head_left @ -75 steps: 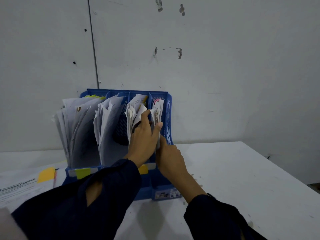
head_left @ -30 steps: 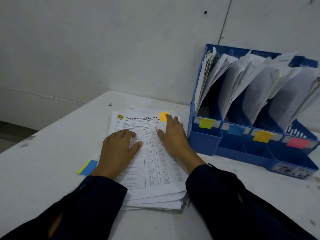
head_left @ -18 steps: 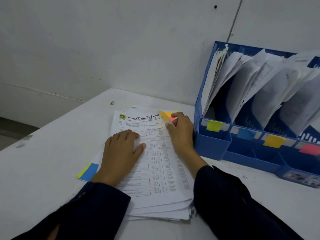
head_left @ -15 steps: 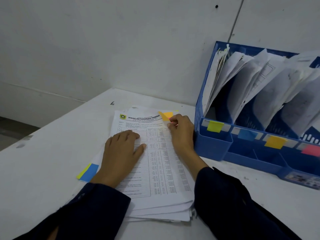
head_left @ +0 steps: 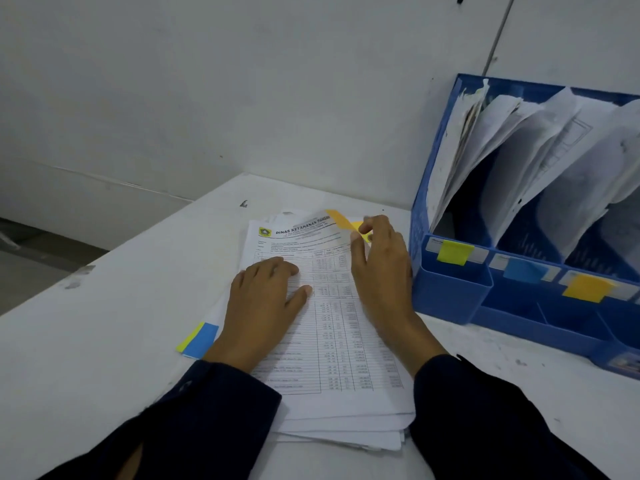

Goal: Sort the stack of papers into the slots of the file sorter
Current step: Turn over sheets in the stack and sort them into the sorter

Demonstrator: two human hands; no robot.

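Head view: stack of papers (head_left: 332,344) on table (head_left: 104,341), beside file sorter (head_left: 450,292). Left hand (head_left: 263,306) flat, pinning stack. Right hand (head_left: 379,268) pinches top sheet's orange-tabbed corner (head_left: 341,221). Peel one sheet only; likely orange-labelled slot (head_left: 587,287).

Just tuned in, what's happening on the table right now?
A person is working through a stack of white printed papers on the white table. The left hand rests flat on the top sheet, while the right hand lifts its top corner at an orange sticky tab. The blue plastic file sorter alongside already holds papers.
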